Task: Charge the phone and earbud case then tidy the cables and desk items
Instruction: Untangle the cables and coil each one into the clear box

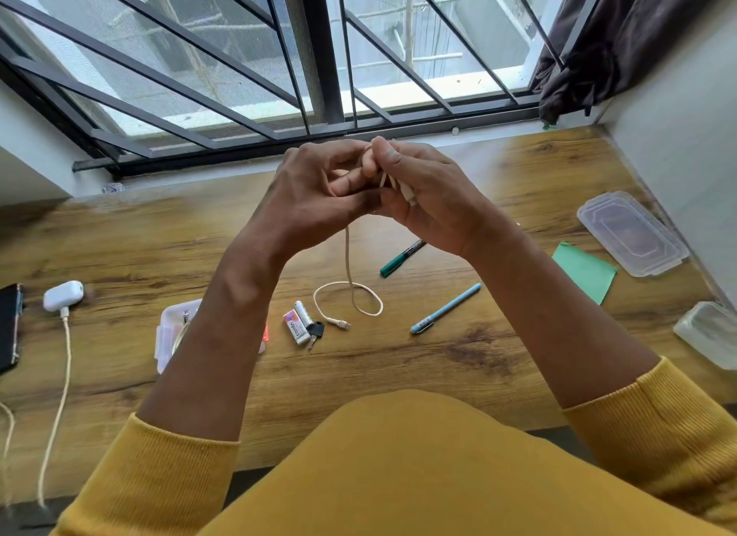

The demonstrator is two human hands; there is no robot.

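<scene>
I see my left hand (315,192) and right hand (422,192) pressed together above the desk (458,360), both pinching a beige cable (350,272) whose loose end loops between a key (315,331) and a blue pen (446,308). The earbud case (63,295), plugged in, and the phone (8,324) sit at the left edge; bare wood lies nearest me.

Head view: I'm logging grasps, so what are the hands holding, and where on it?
Both hands, left hand and right hand, hold the beige cable at its upper, bunched end; its other plug lies on the desk.
</scene>
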